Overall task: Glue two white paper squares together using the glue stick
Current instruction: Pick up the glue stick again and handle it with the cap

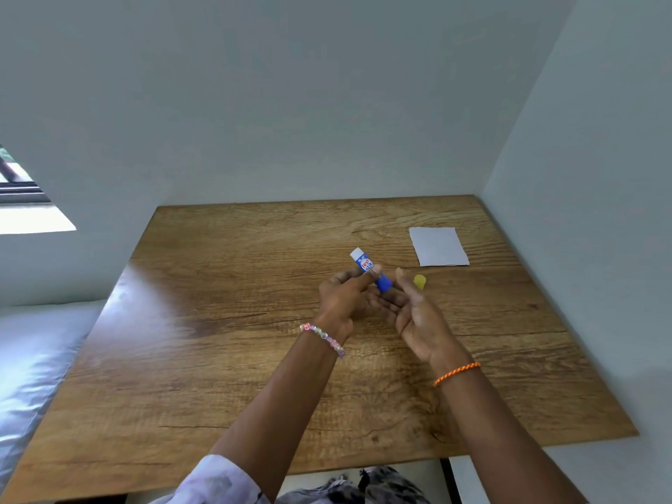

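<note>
My left hand (343,294) pinches blue-white plastic glue stick (371,269); right hand (411,307) open w/ fingers relaxed, yellow cap (420,281) just beyond it on wooden table (218,358).

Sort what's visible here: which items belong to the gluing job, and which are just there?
Job items:
glue stick, gripped by the left hand
yellow cap, off, on the table
white paper, lying flat
right hand, open beside the stick

Just there:
beaded bracelet
orange wristband
window

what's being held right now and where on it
The left hand pinches the glue stick around its middle; the right hand is open, holding nothing.
</note>
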